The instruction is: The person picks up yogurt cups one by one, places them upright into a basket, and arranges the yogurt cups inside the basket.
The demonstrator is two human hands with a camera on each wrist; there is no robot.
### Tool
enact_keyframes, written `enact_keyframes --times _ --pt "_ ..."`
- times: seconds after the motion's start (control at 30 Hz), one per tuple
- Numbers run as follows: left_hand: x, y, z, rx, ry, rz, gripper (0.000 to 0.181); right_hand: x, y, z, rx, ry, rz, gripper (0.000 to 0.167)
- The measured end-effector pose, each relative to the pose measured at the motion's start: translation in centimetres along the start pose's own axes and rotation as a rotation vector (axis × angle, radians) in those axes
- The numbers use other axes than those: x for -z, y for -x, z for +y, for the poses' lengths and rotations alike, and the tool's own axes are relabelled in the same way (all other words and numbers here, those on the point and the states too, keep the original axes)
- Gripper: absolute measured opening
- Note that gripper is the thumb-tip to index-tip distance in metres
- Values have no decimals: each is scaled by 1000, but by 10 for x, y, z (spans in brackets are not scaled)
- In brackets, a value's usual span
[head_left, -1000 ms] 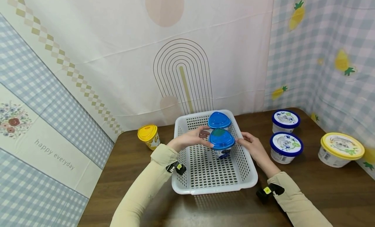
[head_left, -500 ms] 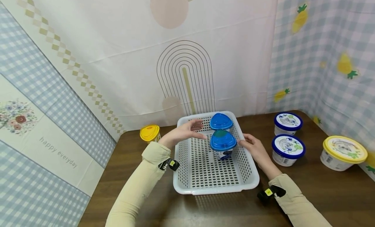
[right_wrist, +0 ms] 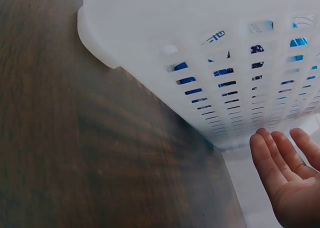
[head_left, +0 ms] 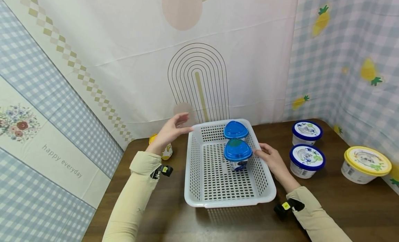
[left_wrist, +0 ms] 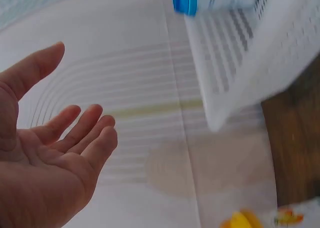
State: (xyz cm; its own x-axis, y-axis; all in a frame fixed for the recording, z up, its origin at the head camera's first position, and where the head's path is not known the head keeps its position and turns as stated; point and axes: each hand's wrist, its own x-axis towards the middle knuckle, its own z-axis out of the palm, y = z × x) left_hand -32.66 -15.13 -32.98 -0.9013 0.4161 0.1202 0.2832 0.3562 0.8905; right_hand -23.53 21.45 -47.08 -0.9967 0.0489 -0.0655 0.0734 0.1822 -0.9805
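In the head view my left hand (head_left: 170, 131) is raised left of the white basket (head_left: 230, 204), its fingers spread and holding nothing. Behind that hand, partly hidden, stands a cup with a yellow lid (head_left: 167, 152). Two cups with blue lids are upright in the basket: a front cup (head_left: 238, 152) and a back cup (head_left: 235, 129), both toward the right wall. My right hand (head_left: 273, 161) rests at the basket's right rim. The right wrist view shows its fingers (right_wrist: 285, 158) extended beside the outer wall, gripping nothing visible; the thumb is hidden there.
Right of the basket stand two round tubs with dark blue lids, a far tub (head_left: 307, 131) and a near tub (head_left: 307, 159). A larger tub with a yellow lid (head_left: 367, 163) is farther right. Cloth hangings (head_left: 140, 79) border the brown table (head_left: 174, 214) behind and left.
My left hand has let go of the front blue-lidded cup and moved left out of the basket toward the yellow-lidded cup. The right hand stays at the rim.
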Motion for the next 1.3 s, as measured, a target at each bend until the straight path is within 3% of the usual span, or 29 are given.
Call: enact_keyframes --times 0.3,0.5,0.83,1.13,1.3 --pt "48 19 -11 43 -132 113 77 -1 -1 -1 4 -14 -9 59" --pt "67 29 -15 86 -144 150 79 0 -1 -2 9 3 1 58" --pt "77 37 -29 161 -145 180 82 0 -2 -3 -3 17 16 60" --pt "78 41 -60 285 -137 166 87 -2 -1 -2 -7 9 13 59" --pt "74 42 -77 311 -142 179 91 -3 0 -2 -14 6 21 59"
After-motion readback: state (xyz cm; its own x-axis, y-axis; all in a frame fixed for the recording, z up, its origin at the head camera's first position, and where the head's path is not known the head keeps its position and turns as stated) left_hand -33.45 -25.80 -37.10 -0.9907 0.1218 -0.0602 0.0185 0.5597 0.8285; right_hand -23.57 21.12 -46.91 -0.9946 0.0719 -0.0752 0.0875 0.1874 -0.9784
